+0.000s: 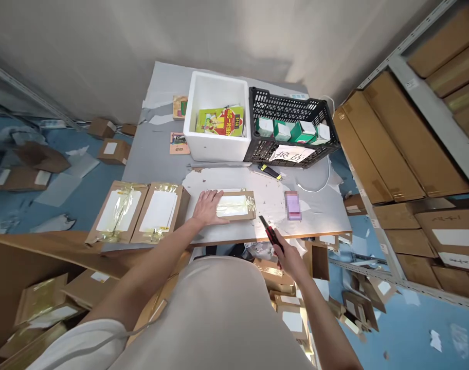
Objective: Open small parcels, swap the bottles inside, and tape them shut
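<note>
My left hand [209, 208] grips the left end of a small cardboard box [251, 206], fingers over its top and thumb along the near side. Clear tape runs across this box and its white label [230, 205]. In my right hand [290, 254] is a red and black utility knife [272, 235], its blade out and pointing up and left. The blade tip is near the table's front edge, apart from the box. To the left stand two taped cardboard boxes, a nearer one [182, 205] and an outer one [93, 231], both with white labels.
A white foam box [219, 146] holding colourful packets stands at the back, beside a black crate [253, 151] with green-and-white cartons. A black and yellow cutter [270, 171] and a blurred pink item [293, 205] lie on the table. Shelves of cartons [396, 144] stand right; boxes litter the floor.
</note>
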The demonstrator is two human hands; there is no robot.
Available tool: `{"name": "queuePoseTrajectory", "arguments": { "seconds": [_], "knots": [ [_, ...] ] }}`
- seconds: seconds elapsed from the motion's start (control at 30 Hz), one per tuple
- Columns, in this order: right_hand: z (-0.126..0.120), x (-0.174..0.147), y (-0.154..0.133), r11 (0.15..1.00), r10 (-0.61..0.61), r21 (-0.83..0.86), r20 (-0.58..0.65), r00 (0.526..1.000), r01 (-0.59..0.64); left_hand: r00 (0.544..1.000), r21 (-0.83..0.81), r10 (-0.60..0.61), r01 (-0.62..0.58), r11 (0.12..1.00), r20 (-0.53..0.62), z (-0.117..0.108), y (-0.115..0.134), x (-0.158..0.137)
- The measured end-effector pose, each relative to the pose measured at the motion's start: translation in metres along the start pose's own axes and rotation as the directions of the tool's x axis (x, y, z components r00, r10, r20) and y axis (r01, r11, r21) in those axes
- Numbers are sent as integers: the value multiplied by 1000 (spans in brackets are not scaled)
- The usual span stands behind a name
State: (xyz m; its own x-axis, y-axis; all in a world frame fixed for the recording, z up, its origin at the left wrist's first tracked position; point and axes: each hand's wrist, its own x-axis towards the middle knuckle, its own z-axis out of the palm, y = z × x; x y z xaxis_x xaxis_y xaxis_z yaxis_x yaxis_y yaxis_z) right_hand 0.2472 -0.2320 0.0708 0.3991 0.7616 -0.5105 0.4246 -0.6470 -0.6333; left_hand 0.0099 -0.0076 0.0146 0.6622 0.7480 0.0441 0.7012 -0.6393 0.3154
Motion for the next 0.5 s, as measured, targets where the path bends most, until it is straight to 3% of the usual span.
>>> {"name": "queuePoseTrajectory", "arguments": {
  "seconds": [0.07,0.17,0.27,0.37,0.5],
  "knots": [
    [7,7,0,979,16,202,-43,999,-7,994,25,-107,108,994,-35,-1,8,-1],
    [39,33,-19,932,-18,362,-43,999,32,948,35,-311,313,949,-62,-2,24,-8],
    [77,68,-48,793,-92,604,-6,996,77,919,-25,-393,393,919,0,0,36,-24],
    [94,95,-64,807,-166,556,-110,980,199,929,-189,-361,370,909,85,4,40,-45],
    [88,108,-62,839,-204,479,-164,965,259,927,-368,-358,374,851,112,7,35,-61]
  ]
}}
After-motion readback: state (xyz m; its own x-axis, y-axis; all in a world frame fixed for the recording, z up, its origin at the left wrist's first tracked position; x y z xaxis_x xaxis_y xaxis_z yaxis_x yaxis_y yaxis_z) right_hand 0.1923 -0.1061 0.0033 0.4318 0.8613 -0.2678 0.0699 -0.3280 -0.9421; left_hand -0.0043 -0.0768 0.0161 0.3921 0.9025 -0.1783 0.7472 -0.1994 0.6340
